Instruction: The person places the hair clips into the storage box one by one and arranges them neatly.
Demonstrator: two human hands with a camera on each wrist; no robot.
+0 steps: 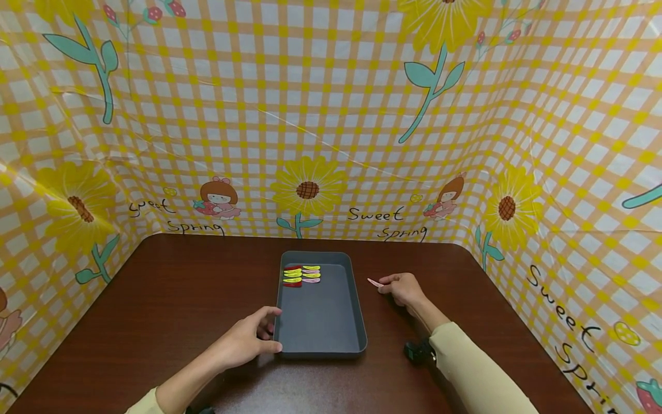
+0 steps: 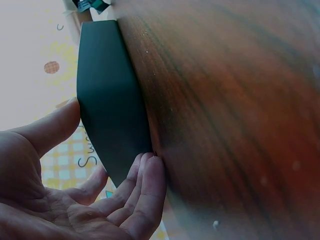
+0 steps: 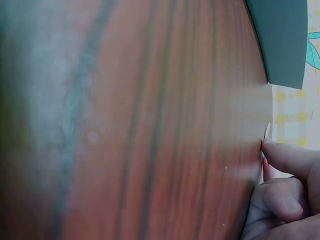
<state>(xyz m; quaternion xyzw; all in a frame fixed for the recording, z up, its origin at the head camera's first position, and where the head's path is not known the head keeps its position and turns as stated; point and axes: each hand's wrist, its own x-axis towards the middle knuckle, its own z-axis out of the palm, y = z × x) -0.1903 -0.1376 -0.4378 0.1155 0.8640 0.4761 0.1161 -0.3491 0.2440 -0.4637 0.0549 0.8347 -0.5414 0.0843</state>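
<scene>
A dark grey rectangular tray (image 1: 320, 328) stands on the table. In its far left part, snap hair clips (image 1: 292, 276) lie in two columns: red and yellow ones on the left, yellow and pink ones on the right. My left hand (image 1: 250, 339) holds the tray's left side near its front corner. In the left wrist view the thumb and one finger are at the rim, while other fingertips touch the wall's lower edge. To the right of the tray, my right hand (image 1: 405, 289) pinches a pink hair clip (image 1: 374, 283) between thumb and finger, its tip pointing toward the tray.
The dark brown wooden table (image 1: 196, 282) carries the tray. A checked cloth (image 1: 331, 115) with sunflowers hangs behind the table and along both sides. A black device (image 1: 416, 352) sits at the right wrist by the sleeve (image 1: 470, 368).
</scene>
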